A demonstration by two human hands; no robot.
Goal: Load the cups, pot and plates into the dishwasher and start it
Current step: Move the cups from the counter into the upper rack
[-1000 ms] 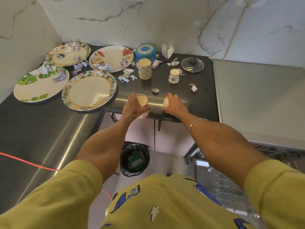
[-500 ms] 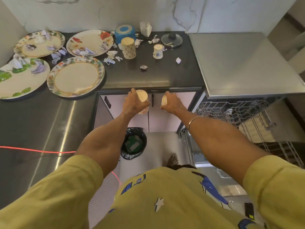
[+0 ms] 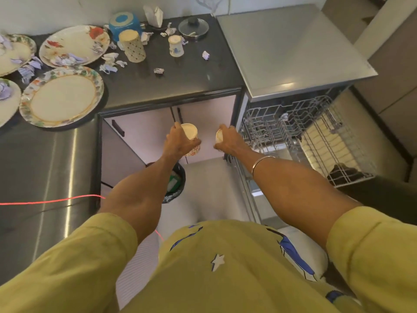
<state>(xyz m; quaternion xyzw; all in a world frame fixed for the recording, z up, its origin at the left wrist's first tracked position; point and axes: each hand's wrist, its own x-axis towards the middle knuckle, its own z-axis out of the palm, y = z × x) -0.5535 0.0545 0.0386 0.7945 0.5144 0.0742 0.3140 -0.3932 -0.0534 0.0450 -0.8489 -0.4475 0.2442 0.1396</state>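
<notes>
Two cups carried in mid-air in front of the cabinet doors (image 3: 158,134), below the counter edge: a red-patterned cup (image 3: 190,137) gripped in the left hand (image 3: 179,142), fingers curled round its side, and a pale cup (image 3: 219,136), mostly hidden, gripped in the right hand (image 3: 228,140) with fingers wrapped round it. Just right of that hand, the pulled-out upper rack (image 3: 293,132) of the open dishwasher. Up on the dark counter (image 3: 180,80), two more upturned cups, a dotted cup (image 3: 132,45) and a small flowered cup (image 3: 176,45), near a blue pot (image 3: 123,21), a glass lid (image 3: 193,27), plates (image 3: 62,97) and scattered paper scraps (image 3: 111,62). Below, a black-lined bin (image 3: 174,184) on the floor
</notes>
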